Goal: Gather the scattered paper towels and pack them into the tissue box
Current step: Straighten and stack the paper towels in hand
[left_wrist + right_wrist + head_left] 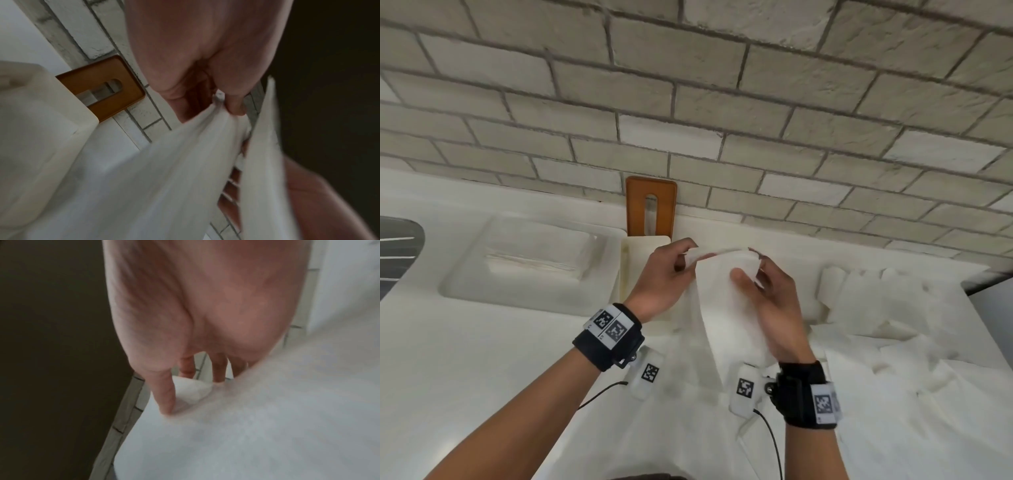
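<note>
Both hands hold one white paper towel (717,308) up by its top edge, and it hangs down over the counter. My left hand (686,255) pinches the left corner, seen close up as bunched towel (205,146) under the fingertips (236,107). My right hand (748,270) pinches the right part, with the thumb (166,395) pressed on the towel (246,426). The white tissue box (633,270) stands just behind my left hand, partly hidden, and shows as box (41,116). Its brown slotted lid (651,205) leans against the brick wall, also visible as lid (102,87).
Several loose paper towels (893,308) lie scattered across the counter to the right and near me. A white shallow tray (465,274) holding flat tissues sits at the left. A dark object (397,250) is at the far left edge. The brick wall (722,102) closes the back.
</note>
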A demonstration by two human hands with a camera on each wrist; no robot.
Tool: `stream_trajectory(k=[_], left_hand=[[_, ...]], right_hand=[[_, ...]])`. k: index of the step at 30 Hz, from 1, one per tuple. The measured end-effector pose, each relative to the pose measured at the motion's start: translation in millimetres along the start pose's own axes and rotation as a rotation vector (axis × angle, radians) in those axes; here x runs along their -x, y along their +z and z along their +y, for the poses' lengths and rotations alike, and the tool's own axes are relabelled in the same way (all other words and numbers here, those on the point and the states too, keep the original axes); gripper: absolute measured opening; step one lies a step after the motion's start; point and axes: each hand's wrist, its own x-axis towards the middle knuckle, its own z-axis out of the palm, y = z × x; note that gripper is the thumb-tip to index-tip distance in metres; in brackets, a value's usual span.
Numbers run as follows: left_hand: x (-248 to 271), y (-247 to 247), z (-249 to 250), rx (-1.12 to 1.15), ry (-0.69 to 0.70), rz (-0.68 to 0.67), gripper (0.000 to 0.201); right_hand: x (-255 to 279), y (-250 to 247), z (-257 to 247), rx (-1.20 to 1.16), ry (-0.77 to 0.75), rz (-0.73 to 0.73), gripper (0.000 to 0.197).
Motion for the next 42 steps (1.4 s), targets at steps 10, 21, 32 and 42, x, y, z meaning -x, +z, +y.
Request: stream_trajectory(k=[10,21,32,42], left_hand=[[26.0,10.9,8.2,0.158,-0.158,0.004,0.040],[23.6,9.1,8.1,0.348,-0.270,0.097,0.037],[-8.5,-30.6,-22.7,0.402,-0.391,0.412,0.041],[-10.9,-82.2,-94.8,-0.532,-0.264,0.226,0.028]], right_hand=[[-7.2,46.2,27.0,-0.288,0.113,0.273,0.049],[10.3,57.7,48.5,0.082,0.096,0.075,0.027],[10.0,106.4,59.4,-0.003,0.075,0.095,0.035],[-30.9,160.6,102.2,0.745,0.220,-0.197,0.033]])
